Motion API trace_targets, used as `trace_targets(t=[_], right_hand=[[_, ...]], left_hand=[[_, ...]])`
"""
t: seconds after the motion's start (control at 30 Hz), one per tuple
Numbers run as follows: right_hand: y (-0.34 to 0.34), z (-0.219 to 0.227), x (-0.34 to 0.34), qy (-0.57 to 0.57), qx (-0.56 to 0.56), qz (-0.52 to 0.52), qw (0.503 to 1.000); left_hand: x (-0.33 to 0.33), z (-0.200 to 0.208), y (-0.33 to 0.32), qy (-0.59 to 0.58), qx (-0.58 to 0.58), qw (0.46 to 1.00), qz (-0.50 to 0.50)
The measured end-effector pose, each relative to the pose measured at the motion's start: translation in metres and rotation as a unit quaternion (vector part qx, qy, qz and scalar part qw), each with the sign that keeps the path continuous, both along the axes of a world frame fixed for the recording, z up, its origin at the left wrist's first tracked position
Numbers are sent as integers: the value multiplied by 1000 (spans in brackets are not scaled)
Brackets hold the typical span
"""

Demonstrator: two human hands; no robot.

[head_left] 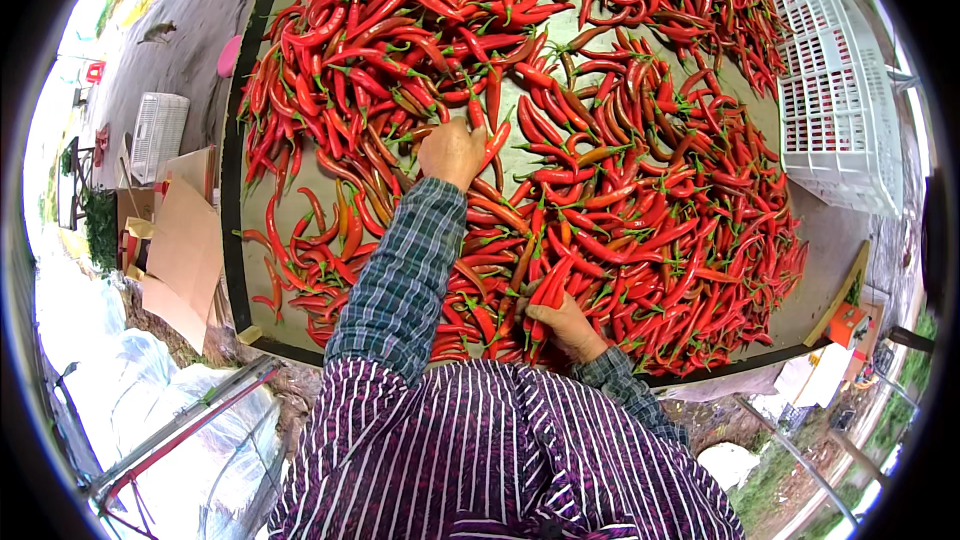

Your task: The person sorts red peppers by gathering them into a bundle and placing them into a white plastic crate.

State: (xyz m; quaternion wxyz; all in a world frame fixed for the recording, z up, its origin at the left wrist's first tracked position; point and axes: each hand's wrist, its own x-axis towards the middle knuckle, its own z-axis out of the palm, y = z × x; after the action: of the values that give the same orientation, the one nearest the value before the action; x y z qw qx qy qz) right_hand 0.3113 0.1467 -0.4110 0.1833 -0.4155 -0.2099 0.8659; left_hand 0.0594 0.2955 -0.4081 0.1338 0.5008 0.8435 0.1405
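Observation:
My left hand [453, 153] reaches out over the middle of the table, fingers curled in, with a red chili pepper [495, 145] at its fingertips. Close to my body, my right hand [568, 328] is closed around a small bunch of red chili peppers [550, 287] that point up and away from me. Around both hands lie loose chili peppers, red with green stems and some brownish. A big heap of chili peppers [370, 40] rises at the far left, and a wide spread of chili peppers [650, 230] covers the right side.
The pale table [285, 205] has a dark raised rim on its left and near sides. A white plastic crate [835, 90] stands tilted at the right edge. Cardboard [185, 250] and another white crate [158, 135] are off to the left. An orange box [847, 323] sits by the right corner.

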Motion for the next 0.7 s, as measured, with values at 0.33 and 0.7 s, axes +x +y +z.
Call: trace_targets(t=[0.33,0.7], right_hand=[[1,-11,3,83,-6,-17,996],[11,2,-1,134,-99,-120,979]], left_hand=[[-8,-14,22,-108,-31,994,6],[12,65,-95,-413,183,882,-135]])
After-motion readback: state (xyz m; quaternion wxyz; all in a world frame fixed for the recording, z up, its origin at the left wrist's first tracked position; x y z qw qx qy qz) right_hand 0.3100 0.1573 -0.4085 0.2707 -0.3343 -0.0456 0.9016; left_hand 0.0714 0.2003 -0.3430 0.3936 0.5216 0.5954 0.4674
